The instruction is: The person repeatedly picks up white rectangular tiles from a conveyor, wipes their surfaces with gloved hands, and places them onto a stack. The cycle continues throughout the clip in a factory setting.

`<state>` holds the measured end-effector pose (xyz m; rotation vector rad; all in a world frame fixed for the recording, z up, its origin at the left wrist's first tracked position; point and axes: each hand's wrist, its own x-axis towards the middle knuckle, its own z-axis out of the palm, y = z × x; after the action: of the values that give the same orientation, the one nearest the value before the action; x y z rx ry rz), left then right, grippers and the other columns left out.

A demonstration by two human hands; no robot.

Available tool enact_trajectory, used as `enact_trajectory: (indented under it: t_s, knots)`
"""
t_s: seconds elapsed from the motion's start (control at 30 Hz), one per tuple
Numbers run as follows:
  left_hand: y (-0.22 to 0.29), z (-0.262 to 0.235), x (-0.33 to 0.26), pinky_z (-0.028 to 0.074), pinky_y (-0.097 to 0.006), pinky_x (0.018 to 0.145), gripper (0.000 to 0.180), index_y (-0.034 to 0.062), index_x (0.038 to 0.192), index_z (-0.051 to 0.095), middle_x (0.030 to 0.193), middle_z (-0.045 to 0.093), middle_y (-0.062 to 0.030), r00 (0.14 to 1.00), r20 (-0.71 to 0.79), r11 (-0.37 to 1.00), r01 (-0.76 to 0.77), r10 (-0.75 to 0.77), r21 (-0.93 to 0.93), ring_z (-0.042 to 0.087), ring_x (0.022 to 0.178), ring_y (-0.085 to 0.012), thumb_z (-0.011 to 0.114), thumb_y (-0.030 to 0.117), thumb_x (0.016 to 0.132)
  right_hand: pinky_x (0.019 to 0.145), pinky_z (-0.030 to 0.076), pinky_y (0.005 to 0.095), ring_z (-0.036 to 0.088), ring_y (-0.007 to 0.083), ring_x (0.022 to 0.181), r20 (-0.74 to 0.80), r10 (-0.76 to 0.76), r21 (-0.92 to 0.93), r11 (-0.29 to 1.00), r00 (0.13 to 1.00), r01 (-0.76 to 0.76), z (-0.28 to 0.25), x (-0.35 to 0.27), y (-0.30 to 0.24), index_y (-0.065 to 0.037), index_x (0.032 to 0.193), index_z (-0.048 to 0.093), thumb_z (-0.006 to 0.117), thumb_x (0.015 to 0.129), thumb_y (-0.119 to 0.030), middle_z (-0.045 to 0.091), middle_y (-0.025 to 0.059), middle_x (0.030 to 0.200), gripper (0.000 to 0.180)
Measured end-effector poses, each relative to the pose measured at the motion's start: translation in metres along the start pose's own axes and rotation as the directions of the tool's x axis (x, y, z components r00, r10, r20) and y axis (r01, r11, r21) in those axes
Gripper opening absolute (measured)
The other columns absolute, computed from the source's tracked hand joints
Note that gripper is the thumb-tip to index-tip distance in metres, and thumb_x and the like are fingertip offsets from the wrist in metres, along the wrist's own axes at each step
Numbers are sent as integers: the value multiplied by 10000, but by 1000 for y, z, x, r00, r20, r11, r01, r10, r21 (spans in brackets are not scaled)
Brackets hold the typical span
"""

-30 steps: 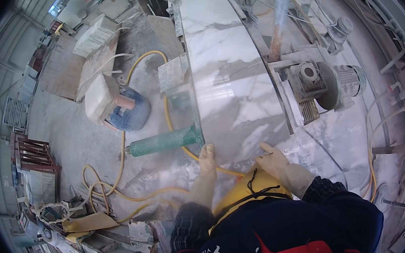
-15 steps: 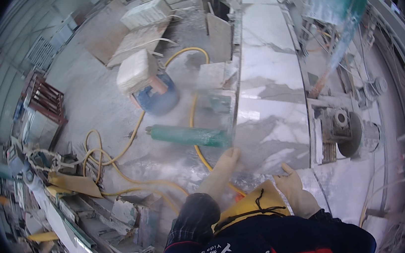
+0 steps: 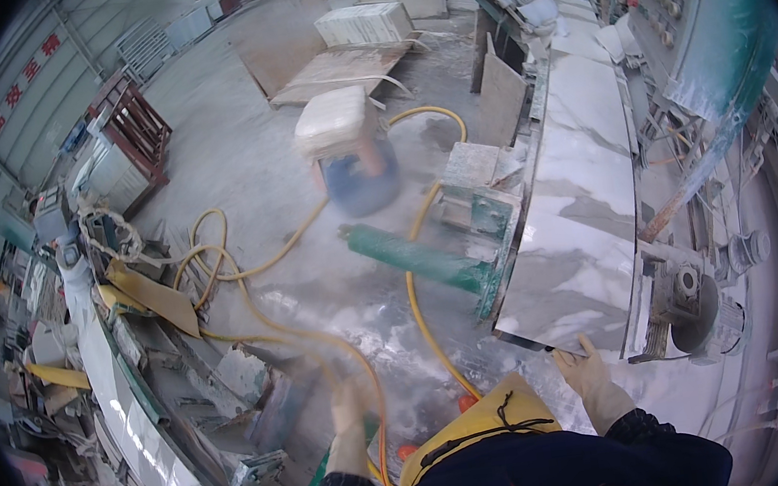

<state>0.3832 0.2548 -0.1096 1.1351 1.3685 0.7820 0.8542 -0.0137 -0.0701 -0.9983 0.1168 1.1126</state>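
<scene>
A long white marble slab (image 3: 576, 265) with grey veining lies on a narrow bed running away from me. At its near end is my gloved right hand (image 3: 589, 379), with thumb and forefinger spread against the slab's edge; its other fingers are hard to make out. My gloved left hand (image 3: 346, 411) hangs apart from the slab, low on the left, above the cluttered floor. Motion smears its fingers. A yellow apron (image 3: 485, 414) tied with black cord shows between my arms.
Yellow hoses (image 3: 421, 316) loop across the wet floor beside a green cylinder (image 3: 415, 257). Farther off stands a blue drum (image 3: 363, 179) under a pale padded block (image 3: 333, 123). A dusty motor (image 3: 688, 295) sits right of the slab. Stone offcuts (image 3: 237, 380) crowd the left.
My left hand has come away from the slab's near edge and swung down to the left. My right hand stays by the edge. The view has turned, shifting the slab rightward.
</scene>
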Motion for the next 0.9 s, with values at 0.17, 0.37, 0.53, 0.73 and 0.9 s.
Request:
enact_trajectory:
  t_s: [0.17, 0.37, 0.53, 0.73, 0.9]
  knots:
    - [-29, -132, -71, 578, -303, 658, 427, 35, 1390, 495, 1096, 698, -176, 841, -509, 888, -79, -185, -453, 696, 804, -220, 530, 259, 1028, 1124, 409, 459, 506, 328, 1332, 22, 231, 31, 972, 973, -232, 9, -12, -3, -57, 1409, 498, 584, 1012, -408, 537, 136, 1457, 537]
    - [-28, -244, -165, 544, -336, 904, 461, 8, 1396, 490, 1265, 647, -199, 538, -842, 904, -338, -43, -262, 670, 1030, -259, 488, 292, 1033, 1102, 433, 467, 511, 317, 1336, 104, 333, -266, 917, 937, -297, 67, -4, 61, -61, 1428, 475, 620, 994, -403, 531, 144, 1464, 571]
    - [-52, -324, -219, 454, -375, 1051, 480, -59, 1417, 464, 1343, 586, -248, 271, -943, 981, -85, 192, 176, 588, 1213, -324, 463, 262, 1060, 1053, 492, 443, 568, 323, 1276, 92, 386, -395, 860, 918, -322, 143, 11, 134, -42, 1423, 477, 578, 1022, -334, 539, 184, 1445, 506]
    - [-59, -372, -250, 331, -462, 1138, 482, -19, 1430, 493, 1436, 512, -262, 335, -883, 710, 529, 328, 465, 452, 1341, -414, 468, 264, 1040, 1067, 491, 465, 569, 370, 1271, 122, 448, -538, 779, 886, -320, 238, 12, 198, -30, 1403, 481, 635, 995, -315, 546, 217, 1424, 520]
    - [-64, -355, -258, 242, -530, 1168, 462, -14, 1377, 553, 1438, 521, -246, 361, -801, 598, 535, 477, 597, 410, 1359, -428, 451, 288, 1042, 1043, 509, 474, 593, 370, 1236, 135, 470, -588, 747, 872, -311, 304, 8, 241, -50, 1360, 520, 648, 988, -300, 580, 227, 1378, 466]
